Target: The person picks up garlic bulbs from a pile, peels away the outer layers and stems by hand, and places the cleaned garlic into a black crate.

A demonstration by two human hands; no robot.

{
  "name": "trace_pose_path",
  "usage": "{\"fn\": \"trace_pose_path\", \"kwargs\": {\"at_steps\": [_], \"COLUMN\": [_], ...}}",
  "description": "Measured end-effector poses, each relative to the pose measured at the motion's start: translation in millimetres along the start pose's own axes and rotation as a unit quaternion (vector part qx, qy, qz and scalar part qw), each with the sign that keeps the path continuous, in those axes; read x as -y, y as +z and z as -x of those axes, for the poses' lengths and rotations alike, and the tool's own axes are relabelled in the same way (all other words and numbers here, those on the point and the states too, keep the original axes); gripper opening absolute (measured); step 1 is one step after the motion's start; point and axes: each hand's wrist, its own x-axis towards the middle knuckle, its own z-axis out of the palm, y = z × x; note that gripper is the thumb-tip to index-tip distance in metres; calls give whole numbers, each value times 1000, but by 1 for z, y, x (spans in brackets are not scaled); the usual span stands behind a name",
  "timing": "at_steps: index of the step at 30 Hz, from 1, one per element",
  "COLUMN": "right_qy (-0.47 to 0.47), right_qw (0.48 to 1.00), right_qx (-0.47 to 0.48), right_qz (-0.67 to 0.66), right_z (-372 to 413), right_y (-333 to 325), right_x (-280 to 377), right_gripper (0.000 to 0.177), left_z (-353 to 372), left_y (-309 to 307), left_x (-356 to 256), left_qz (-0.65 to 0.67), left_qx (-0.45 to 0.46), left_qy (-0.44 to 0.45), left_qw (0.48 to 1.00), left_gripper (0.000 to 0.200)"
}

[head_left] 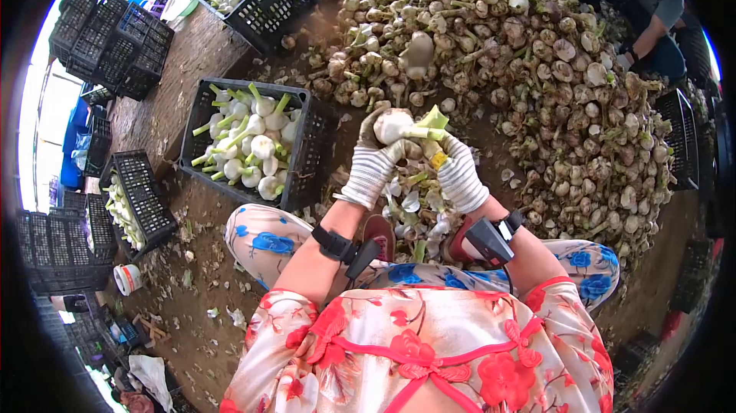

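Note:
My left hand [374,162], in a striped, dirt-stained work glove, is closed around a white garlic bulb [392,126]. The bulb lies sideways, its cut green stem [426,131] pointing right. My right hand [460,175], gloved alike, is closed at the stem's end, fingertips right beside it. A small yellow and tan piece [438,160] shows between its fingers; I cannot tell what it is. Loose peelings and stem bits [418,198] lie below my hands, between my shoes.
A black crate [300,145] of cleaned garlic stands to the left. Untrimmed garlic forms a large heap [491,37] ahead and right. More crates [261,1] of garlic and stacked crates [115,41] stand left. Another person [652,14] sits beyond the heap at upper right.

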Motion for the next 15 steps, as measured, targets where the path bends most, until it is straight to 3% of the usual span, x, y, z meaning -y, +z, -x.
{"fn": "trace_pose_path", "kwargs": {"at_steps": [2,4,5,7,9,11,13,15], "right_qy": [-2,-29,-27,-57,-28,-19,-47,-36], "right_qw": [1000,998,998,988,993,993,997,999], "right_qx": [2,24,23,50,47,41,7,2], "right_qz": [6,42,42,134,108,107,59,36], "right_z": [-1,-6,-7,-7,-7,-15,-20,-29], "right_y": [-5,-10,-13,-21,-21,-27,-20,-28], "right_x": [2,10,11,13,27,35,41,34], "right_gripper": [24,27,27,27,25,25,22,22], "left_z": [-3,-8,-10,-13,-9,-4,1,12], "left_y": [-3,-6,-7,-8,-3,1,-2,3], "left_x": [-1,-2,-6,-17,-28,-39,-31,-31], "left_qz": [1,-150,-150,-194,-160,3,0,82], "left_qx": [-3,49,48,99,93,72,84,158], "left_qy": [14,124,123,88,41,-116,-101,-174], "left_qw": [1000,980,980,972,982,991,991,968], "left_gripper": [65,63,63,60,55,51,52,54]}}
